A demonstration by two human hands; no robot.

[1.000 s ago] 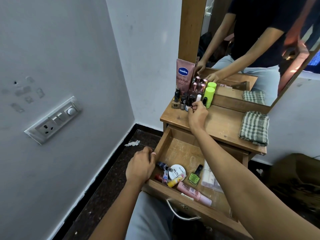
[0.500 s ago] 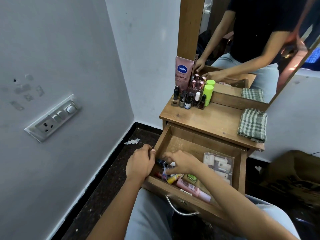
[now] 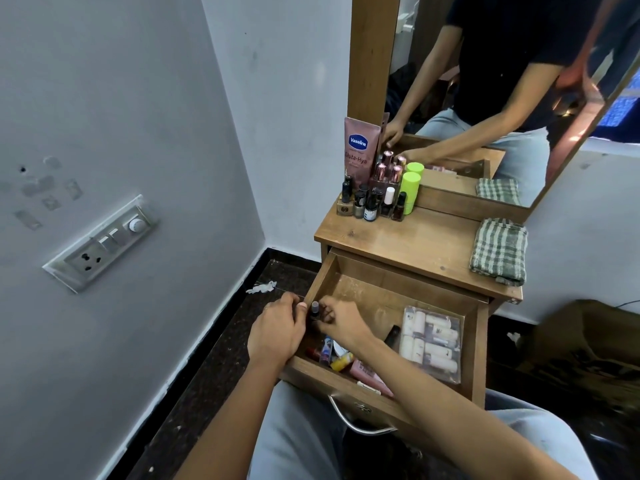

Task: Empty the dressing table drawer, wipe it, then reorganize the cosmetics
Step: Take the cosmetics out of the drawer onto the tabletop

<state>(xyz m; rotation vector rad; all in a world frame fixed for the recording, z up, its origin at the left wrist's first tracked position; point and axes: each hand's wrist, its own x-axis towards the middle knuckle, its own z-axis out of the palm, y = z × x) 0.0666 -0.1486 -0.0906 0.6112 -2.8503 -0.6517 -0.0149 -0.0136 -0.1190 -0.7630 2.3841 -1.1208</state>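
Observation:
The wooden drawer of the dressing table stands pulled open. My left hand grips its left wall. My right hand pinches a small dark bottle and holds it upright just above the drawer's left front corner. Under my hands lie a yellow tube, a pink tube and a blue-capped tube. A clear pouch of small white bottles lies at the drawer's right. On the tabletop's back left stand several nail polish bottles, a Vaseline tube and a green container.
A folded green checked cloth lies on the tabletop's right. A mirror rises behind the table. A grey wall with a switch plate runs along the left. A scrap of white paper lies on the dark floor. A brown bag sits right.
My right hand left the bottles on the tabletop, came down into the drawer's left front corner and took hold of a small dark bottle, now raised. My left hand stayed on the drawer wall.

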